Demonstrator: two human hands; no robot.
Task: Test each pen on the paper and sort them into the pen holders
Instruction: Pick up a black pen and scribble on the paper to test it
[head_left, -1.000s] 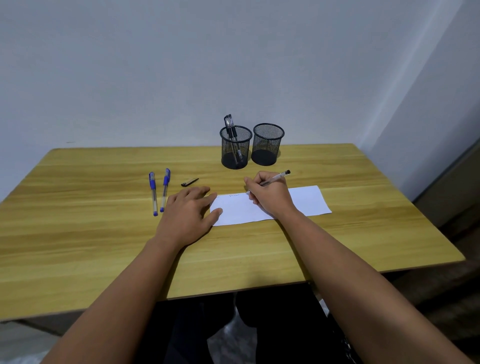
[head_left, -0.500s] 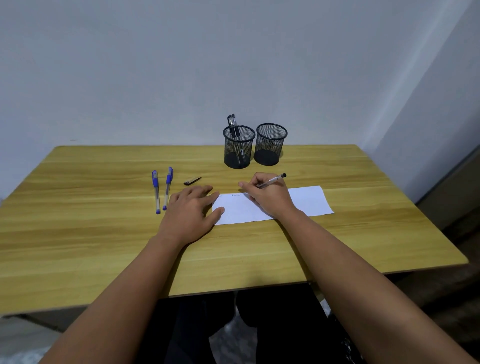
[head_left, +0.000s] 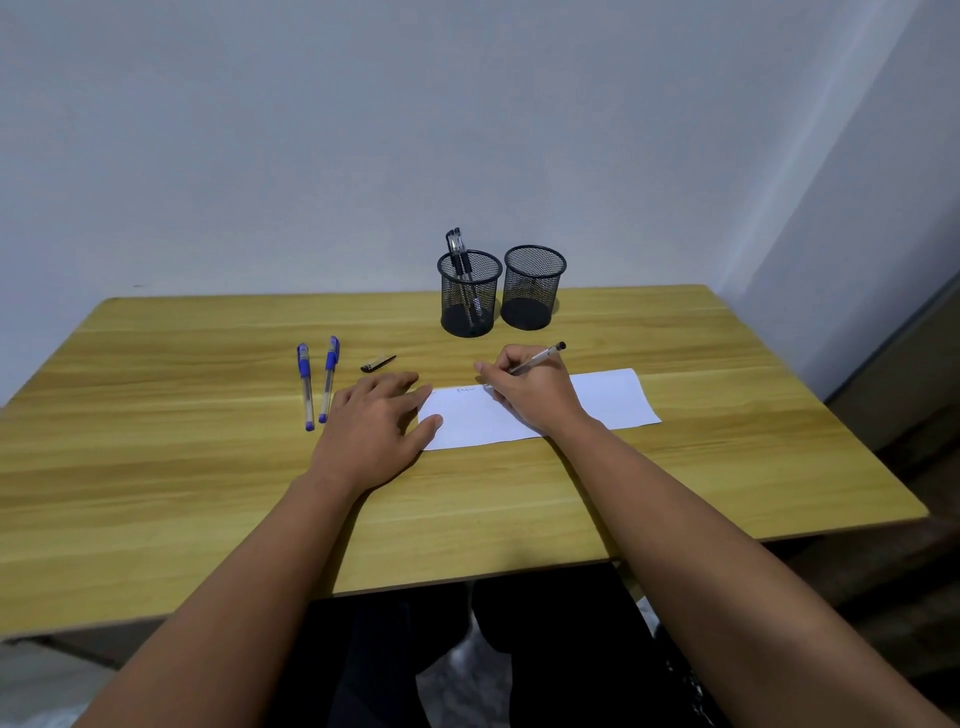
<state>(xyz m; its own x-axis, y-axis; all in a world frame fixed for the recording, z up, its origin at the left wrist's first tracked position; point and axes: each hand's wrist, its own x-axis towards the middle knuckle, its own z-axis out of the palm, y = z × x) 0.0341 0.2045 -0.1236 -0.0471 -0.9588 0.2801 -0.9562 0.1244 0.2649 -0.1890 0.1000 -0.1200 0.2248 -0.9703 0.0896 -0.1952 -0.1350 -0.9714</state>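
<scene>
Right hand (head_left: 535, 389) grips a pen (head_left: 537, 357) with its tip on the paper (head_left: 613, 397) mid-table (head_left: 156, 467), left hand (head_left: 371, 426) flat with fingers relaxed on the paper's left edge, two blue pens (head_left: 317, 384) and a cap (head_left: 378, 363) lying left, two mesh holders (head_left: 501, 293) near the back edge, left one holding pens.

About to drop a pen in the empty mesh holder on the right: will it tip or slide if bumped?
Probably easy to shift. The right holder is thin wire mesh and holds nothing, so likely light. It stands upright on smooth wood table, so a nudge may slide it. Its neighbour, the left holder, stands close beside it and might block a leftward push.
</scene>
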